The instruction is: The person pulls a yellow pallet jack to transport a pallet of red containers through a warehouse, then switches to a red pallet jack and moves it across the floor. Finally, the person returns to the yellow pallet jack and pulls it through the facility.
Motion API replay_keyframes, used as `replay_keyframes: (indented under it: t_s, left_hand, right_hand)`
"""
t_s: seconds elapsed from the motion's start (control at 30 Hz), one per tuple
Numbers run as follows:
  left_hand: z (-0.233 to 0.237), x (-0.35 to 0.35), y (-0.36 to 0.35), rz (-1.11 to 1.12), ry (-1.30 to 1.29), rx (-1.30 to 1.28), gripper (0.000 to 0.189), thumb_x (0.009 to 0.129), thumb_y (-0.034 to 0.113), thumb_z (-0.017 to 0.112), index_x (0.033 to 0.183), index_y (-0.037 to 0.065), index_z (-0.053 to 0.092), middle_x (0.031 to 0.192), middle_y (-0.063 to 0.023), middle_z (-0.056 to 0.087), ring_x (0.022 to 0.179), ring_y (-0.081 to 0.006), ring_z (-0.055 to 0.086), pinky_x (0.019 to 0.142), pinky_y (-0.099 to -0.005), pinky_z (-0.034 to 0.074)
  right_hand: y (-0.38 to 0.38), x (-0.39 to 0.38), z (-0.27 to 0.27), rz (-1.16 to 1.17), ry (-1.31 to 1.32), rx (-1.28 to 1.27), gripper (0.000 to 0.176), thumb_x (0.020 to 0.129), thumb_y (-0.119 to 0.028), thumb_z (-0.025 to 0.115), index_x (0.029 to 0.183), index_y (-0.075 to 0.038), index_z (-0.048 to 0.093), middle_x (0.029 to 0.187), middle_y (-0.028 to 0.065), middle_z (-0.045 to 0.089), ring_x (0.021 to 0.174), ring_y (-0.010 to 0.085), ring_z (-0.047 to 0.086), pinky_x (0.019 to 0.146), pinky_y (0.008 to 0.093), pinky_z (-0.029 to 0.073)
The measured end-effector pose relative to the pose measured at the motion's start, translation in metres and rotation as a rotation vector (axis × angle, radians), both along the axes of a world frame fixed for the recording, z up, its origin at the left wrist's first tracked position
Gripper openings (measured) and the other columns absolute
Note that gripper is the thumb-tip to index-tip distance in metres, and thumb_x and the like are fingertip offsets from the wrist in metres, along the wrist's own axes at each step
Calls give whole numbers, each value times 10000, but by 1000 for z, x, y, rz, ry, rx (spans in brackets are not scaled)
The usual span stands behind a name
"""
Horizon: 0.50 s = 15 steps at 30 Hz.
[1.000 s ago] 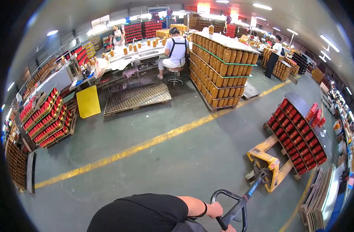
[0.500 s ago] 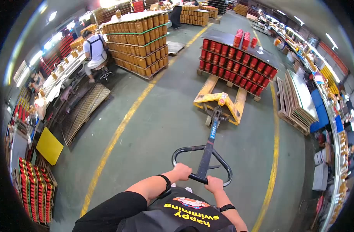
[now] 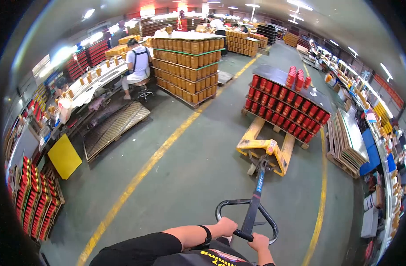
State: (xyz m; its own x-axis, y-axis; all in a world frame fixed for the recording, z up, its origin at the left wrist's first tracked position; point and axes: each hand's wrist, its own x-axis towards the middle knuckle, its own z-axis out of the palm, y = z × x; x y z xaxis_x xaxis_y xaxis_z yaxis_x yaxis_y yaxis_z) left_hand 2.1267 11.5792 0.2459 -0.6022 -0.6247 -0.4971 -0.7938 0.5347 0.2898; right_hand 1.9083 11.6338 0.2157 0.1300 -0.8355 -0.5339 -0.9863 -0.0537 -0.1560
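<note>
My left hand (image 3: 227,226) is closed around the lower bar of the black loop handle (image 3: 274,224) of a pallet jack. Beside it, my right hand (image 3: 259,242) grips the same bar, just right of the shaft. The yellow pallet jack (image 3: 257,144) stands in front of me, its forks running under a wooden pallet (image 3: 276,129). Stacked on that pallet are tiers of red cans (image 3: 286,111), topped by a dark board (image 3: 273,74) with several more red cans on it.
Yellow floor lines (image 3: 141,181) run along both sides. On the left stand a stack of brown containers (image 3: 187,73), a seated person (image 3: 137,64) at a workbench, a slatted pallet (image 3: 116,128), a yellow board (image 3: 64,156) and red trays (image 3: 34,199). Leaning panels (image 3: 347,142) stand at right.
My view has tipped upward and turned left, so the handle and my hands appear lower and further right. Both hands keep their hold on the bar.
</note>
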Motion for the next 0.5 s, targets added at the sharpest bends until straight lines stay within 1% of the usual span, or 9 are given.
replay_keyframes:
  t_s: [0.07,0.17,0.27,0.33,0.4,0.5]
  left_hand:
    - [2,8,18,-8,-12,16,183,750,167,599,897,94,681,853,-95,694,813,-272,680,663,-405,530]
    - [-7,19,55,-12,-30,16,195,742,171,606,904,96,682,855,-93,694,816,-269,679,672,-402,529]
    - [-4,29,93,1,-30,9,207,734,181,614,912,100,683,856,-93,695,816,-269,679,672,-402,528]
    - [6,32,115,4,-37,17,219,728,185,620,921,104,683,859,-96,695,817,-268,679,670,-400,528]
    - [6,37,143,25,-23,-14,211,706,185,637,895,108,690,846,-98,695,805,-269,679,663,-398,527]
    - [1,38,181,50,-59,-46,185,671,180,661,840,114,702,819,-95,694,784,-270,679,655,-394,525]
  right_hand:
    - [18,9,0,8,14,8,362,668,-383,701,937,-151,632,897,94,685,890,281,655,758,409,519]
    - [58,20,-6,8,11,11,363,665,-383,696,937,-151,636,900,95,686,888,279,656,758,409,518]
    - [96,28,-5,33,0,-23,368,676,-389,705,946,-149,632,895,91,690,874,275,664,749,405,521]
    - [119,31,-5,48,-15,-54,369,680,-390,711,946,-148,630,892,90,692,862,273,668,740,403,522]
    - [144,35,-6,59,-42,-82,363,674,-386,712,934,-146,632,893,92,691,847,274,669,731,402,521]
    - [183,39,-3,64,-54,-149,346,625,-343,702,904,-146,644,813,100,683,797,307,663,712,405,523]
